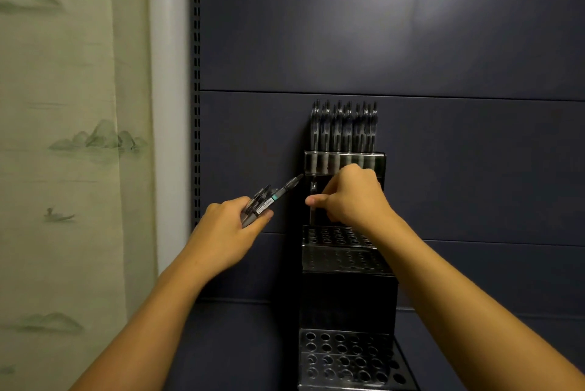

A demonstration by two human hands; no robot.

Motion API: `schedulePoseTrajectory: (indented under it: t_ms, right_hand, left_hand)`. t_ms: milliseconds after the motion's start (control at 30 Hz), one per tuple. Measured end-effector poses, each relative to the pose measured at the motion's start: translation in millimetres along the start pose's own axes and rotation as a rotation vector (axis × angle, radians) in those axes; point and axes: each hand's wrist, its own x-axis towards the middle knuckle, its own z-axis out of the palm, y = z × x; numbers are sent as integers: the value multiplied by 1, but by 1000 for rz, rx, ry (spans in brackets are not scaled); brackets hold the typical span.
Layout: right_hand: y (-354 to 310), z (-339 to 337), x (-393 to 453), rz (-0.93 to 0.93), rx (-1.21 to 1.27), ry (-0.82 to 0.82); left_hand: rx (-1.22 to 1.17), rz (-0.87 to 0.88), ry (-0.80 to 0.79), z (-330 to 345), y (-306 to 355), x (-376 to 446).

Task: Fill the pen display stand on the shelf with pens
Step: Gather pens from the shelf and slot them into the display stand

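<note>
Black perforated tiered metal pen display stand sits on the dark shelf, top tier already filled, while the right hand, grip pinched on one slim pen, lowers it toward the second tier, and the left hand clamps the spare dark pen bundle nearby as supply.

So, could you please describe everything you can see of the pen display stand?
The pen display stand is a dark, glossy, stepped rack standing upright against the blue back panel. Each tier has rows of round holes. The top tier holds upright pens; the lower tiers look mostly empty. The right hand sets one pen into the second tier.
</note>
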Motion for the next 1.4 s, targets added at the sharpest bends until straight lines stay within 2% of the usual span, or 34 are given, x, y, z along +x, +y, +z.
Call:
schedulePoseTrajectory:
  t_ms: [67, 200, 300, 567, 867, 1167, 1400]
  right_hand:
    - [-1, -8, -6, -27, 136, -33]
    - [1, -11, -13, 1, 528, -203]
    - [1, -9, -17, 12, 710, -246]
    - [8, -6, -25, 19, 879, -208]
    - [13, -11, -20, -33, 1107, -76]
    - [16, -25, -5, -50, 1101, 27]
    - [19, -34, 11, -42, 771, 171]
  left_hand:
    - [-23, 8, -14, 0, 4, 1]
    - [-56, 17, -44, 4, 12, 3]
    - [-69, 34, -97, 10, 20, 2]
    - [-80, 45, -154, 19, 22, 3]
    - [-66, 27, -167, 22, 20, 4]
    - [-29, 33, -158, 22, 15, 5]
    - [3, 42, -134, 21, 11, 6]
